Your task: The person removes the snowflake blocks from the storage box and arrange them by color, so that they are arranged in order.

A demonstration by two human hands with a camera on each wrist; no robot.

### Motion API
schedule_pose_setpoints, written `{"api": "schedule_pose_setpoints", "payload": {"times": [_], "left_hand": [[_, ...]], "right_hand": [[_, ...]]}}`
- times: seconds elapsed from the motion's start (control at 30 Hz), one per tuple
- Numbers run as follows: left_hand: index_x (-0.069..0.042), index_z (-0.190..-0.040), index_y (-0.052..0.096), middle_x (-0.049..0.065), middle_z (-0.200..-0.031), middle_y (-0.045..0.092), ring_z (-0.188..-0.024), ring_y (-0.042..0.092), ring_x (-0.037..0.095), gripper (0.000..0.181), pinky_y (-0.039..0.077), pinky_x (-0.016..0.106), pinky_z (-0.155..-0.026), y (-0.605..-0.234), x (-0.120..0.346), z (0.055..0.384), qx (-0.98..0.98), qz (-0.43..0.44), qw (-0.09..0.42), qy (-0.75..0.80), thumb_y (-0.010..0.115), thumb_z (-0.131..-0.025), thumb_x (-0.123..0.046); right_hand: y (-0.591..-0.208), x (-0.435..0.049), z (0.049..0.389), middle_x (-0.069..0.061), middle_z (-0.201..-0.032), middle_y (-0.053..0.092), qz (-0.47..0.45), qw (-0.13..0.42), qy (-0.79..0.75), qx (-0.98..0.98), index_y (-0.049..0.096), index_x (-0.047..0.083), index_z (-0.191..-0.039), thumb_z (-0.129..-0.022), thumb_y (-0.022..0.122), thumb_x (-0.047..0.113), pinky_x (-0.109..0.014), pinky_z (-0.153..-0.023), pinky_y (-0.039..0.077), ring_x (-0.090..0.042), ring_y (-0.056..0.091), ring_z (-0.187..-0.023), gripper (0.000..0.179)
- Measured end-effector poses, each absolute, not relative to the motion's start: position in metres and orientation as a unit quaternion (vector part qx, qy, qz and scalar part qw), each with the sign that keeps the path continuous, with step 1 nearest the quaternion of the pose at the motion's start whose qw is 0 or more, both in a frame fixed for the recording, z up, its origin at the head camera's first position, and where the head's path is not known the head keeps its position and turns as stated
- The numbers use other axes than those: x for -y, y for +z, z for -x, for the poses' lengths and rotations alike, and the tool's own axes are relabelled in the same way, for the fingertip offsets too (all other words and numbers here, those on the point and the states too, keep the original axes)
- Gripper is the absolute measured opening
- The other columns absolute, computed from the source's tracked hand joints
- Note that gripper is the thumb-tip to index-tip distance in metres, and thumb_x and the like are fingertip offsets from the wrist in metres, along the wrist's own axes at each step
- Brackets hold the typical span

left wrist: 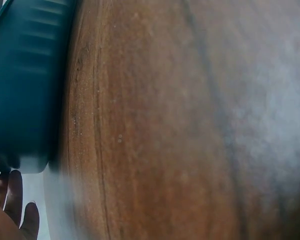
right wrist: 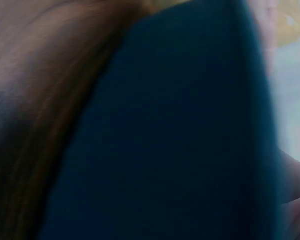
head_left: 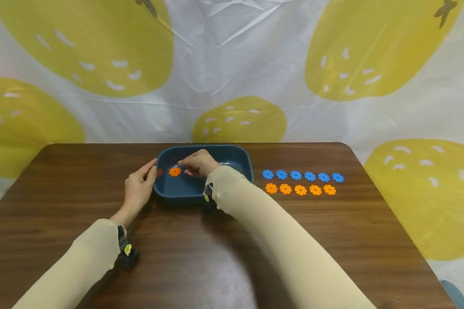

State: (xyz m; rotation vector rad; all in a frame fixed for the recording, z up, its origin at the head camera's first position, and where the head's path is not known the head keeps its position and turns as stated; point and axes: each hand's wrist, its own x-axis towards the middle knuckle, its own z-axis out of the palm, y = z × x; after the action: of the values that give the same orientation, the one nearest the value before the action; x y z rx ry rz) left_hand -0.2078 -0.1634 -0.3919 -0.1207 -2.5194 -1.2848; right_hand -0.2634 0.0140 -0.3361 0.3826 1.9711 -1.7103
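A dark blue plastic tub (head_left: pixel 206 199) stands near the table's back edge. My left hand (head_left: pixel 136 189) holds its left end, thumb and fingers at the rim; in the left wrist view those fingers (left wrist: pixel 14 197) lie against the end wall. An orange notched disc (head_left: pixel 175 171), like a snowflake building piece, is inside the tub at the left. Just right of this disc, my right hand (head_left: pixel 200 163) reaches into the tub, fingertips close to the disc's edge. In the right wrist view the tub wall (right wrist: pixel 165 125) hides most of the hand.
Right of the tub, several blue notched discs (head_left: pixel 295 175) form a row on the wooden table (head_left: pixel 170 266). A row of several orange discs (head_left: pixel 300 190) lies in front of them. Behind the table hangs a white cloth (head_left: pixel 232 56) with yellow fruit prints.
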Motion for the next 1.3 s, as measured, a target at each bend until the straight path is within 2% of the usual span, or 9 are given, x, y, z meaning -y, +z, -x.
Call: {"api": "schedule_pose_setpoints", "payload": {"times": [0.1,0.23,0.4,0.5,0.67,0.87,1.03,1.13,1.3], "left_hand": [[-0.008,-0.130,0.057,0.019,-0.100,0.070,-0.050,0.040,-0.001,0.037,0.032,0.019,-0.049,-0.392,0.161,0.207,0.878,0.045,0.155,-0.450,0.049,-0.098,-0.024],[-0.008,-0.130,0.058,0.020,-0.096,0.070,-0.046,0.038,0.003,0.037,0.030,0.020,-0.045,-0.393,0.160,0.204,0.876,0.048,0.156,-0.454,0.049,-0.098,-0.024],[-0.007,-0.130,0.058,0.020,-0.096,0.070,-0.046,0.038,0.004,0.037,0.031,0.020,-0.046,-0.393,0.160,0.202,0.876,0.051,0.158,-0.453,0.049,-0.098,-0.024],[-0.007,-0.129,0.059,0.019,-0.097,0.070,-0.050,0.042,0.005,0.036,0.033,0.020,-0.048,-0.393,0.162,0.202,0.877,0.049,0.163,-0.449,0.049,-0.098,-0.024],[-0.009,-0.128,0.060,0.017,-0.097,0.071,-0.061,0.047,0.002,0.035,0.035,0.017,-0.054,-0.394,0.164,0.202,0.879,0.039,0.172,-0.444,0.051,-0.097,-0.024],[-0.009,-0.128,0.060,0.016,-0.096,0.071,-0.062,0.048,0.005,0.035,0.035,0.018,-0.056,-0.393,0.165,0.202,0.879,0.037,0.173,-0.442,0.051,-0.097,-0.024],[-0.010,-0.129,0.060,0.016,-0.099,0.071,-0.061,0.048,0.008,0.036,0.035,0.020,-0.057,-0.393,0.165,0.202,0.880,0.032,0.167,-0.443,0.051,-0.097,-0.025],[-0.010,-0.129,0.059,0.017,-0.096,0.071,-0.058,0.046,0.008,0.036,0.035,0.021,-0.055,-0.393,0.165,0.202,0.879,0.033,0.164,-0.446,0.051,-0.098,-0.026],[-0.010,-0.129,0.059,0.015,-0.100,0.071,-0.066,0.052,0.013,0.037,0.037,0.020,-0.058,-0.392,0.166,0.202,0.880,0.031,0.160,-0.446,0.050,-0.098,-0.026]], "right_hand": [[-0.345,-0.011,0.261,-0.004,-0.055,0.051,-0.140,0.243,-0.620,-0.733,0.063,-0.008,-0.110,-0.086,0.067,0.004,-0.018,-0.040,0.041,-0.008,0.046,-0.038,0.027],[-0.355,-0.004,0.258,-0.005,-0.063,0.055,-0.144,0.224,-0.613,-0.744,0.063,-0.008,-0.106,-0.084,0.067,0.001,-0.018,-0.039,0.040,-0.009,0.044,-0.038,0.024],[-0.360,0.006,0.256,-0.006,-0.062,0.057,-0.167,0.189,-0.600,-0.759,0.063,-0.002,-0.086,-0.080,0.072,-0.001,-0.020,-0.038,0.038,-0.010,0.044,-0.037,0.011],[-0.362,0.011,0.259,-0.005,-0.058,0.057,-0.177,0.177,-0.571,-0.782,0.060,0.003,-0.077,-0.077,0.075,0.002,-0.021,-0.037,0.039,-0.011,0.046,-0.036,0.015],[-0.364,0.016,0.262,-0.007,-0.066,0.062,-0.168,0.170,-0.522,-0.818,0.064,0.003,-0.082,-0.074,0.079,0.006,-0.023,-0.044,0.046,-0.013,0.053,-0.042,0.017],[-0.369,0.018,0.265,-0.011,-0.081,0.063,-0.141,0.151,-0.486,-0.849,0.062,0.004,-0.085,-0.070,0.081,0.005,-0.028,-0.051,0.052,-0.019,0.063,-0.052,0.024],[-0.365,0.017,0.261,-0.009,-0.081,0.064,-0.120,0.148,-0.452,-0.872,0.062,0.006,-0.085,-0.073,0.081,0.009,-0.026,-0.051,0.050,-0.017,0.061,-0.051,0.022],[-0.362,0.017,0.258,-0.006,-0.074,0.061,-0.111,0.143,-0.449,-0.875,0.061,0.008,-0.081,-0.073,0.081,0.009,-0.022,-0.046,0.047,-0.014,0.056,-0.045,0.022],[-0.360,0.017,0.253,-0.004,-0.070,0.057,-0.100,0.146,-0.441,-0.880,0.057,0.010,-0.078,-0.074,0.080,0.011,-0.022,-0.047,0.043,-0.012,0.055,-0.046,0.023]]}}
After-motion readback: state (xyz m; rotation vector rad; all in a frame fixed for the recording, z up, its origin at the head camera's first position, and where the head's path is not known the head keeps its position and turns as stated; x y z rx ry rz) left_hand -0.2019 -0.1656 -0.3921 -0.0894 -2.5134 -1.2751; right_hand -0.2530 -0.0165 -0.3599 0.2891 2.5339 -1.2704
